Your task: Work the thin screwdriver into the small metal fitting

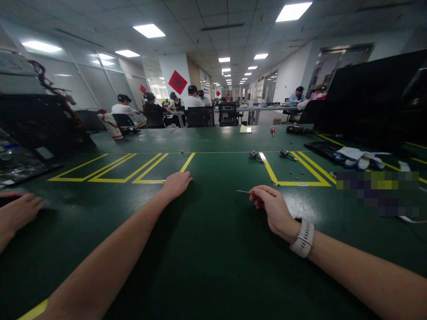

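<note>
My right hand [274, 208], with a white watch on the wrist, pinches a thin metal pin [243, 191] that points left just above the green table [207, 249]. My left hand [176, 183] lies on the mat further forward, fingers curled loosely and nothing in it, beside a yellow marking line [148, 181]. Another person's hand [16, 212] rests on the table at the far left edge.
Two small metal parts [256, 155] [288, 154] and several tiny screws [292, 171] lie in a yellow-outlined box. Blue-white gloves [355, 157] and a dark tray sit right, black equipment [30, 129] left. Several people sit at desks behind.
</note>
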`<state>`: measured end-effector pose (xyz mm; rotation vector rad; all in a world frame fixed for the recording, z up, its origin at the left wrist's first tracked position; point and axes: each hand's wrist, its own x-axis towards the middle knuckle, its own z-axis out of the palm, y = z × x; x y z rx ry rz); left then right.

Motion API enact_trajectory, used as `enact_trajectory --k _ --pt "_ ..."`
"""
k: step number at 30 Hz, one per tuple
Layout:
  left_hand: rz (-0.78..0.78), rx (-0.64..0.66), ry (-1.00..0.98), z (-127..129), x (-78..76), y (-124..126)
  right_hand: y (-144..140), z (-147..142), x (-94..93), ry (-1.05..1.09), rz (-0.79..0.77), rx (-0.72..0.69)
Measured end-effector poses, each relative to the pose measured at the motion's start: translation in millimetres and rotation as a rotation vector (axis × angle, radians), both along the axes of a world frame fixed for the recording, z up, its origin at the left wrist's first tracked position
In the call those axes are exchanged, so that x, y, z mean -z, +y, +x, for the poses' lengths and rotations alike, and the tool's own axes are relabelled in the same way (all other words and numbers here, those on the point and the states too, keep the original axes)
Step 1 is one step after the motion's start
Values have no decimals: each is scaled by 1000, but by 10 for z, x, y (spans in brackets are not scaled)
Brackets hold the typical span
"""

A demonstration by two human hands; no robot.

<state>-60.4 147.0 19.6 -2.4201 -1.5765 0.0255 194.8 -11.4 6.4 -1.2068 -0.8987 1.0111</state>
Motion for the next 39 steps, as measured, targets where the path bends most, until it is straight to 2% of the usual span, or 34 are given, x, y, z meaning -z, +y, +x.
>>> enact_trajectory --k 5,12,15,17,25,29,33,36,39 --pt "-22 133 -62 327 39 -255 42 38 0 68 -7 24" --pt "-120 542 -94 908 34 -1094 132 135 -20 117 -22 93" --pt "-151 703 -71 1042 6 -1406 129 125 -34 126 -18 84" --pt "-162 763 -68 1073 -8 -1515 117 111 -57 129 -9 59" --pt "-301 735 -201 1019 -77 -1523 62 134 -183 200 -16 -72" --pt "-397 767 -219 1009 -222 -1484 87 145 -160 251 -109 -62" --pt "-421 791 -233 952 -389 -1361 152 190 -111 304 -184 -8" --pt "-435 743 -227 864 -447 -1291 143 230 -103 334 -210 19" --pt "-493 659 -235 785 -425 -1312 51 223 -109 300 -216 14"
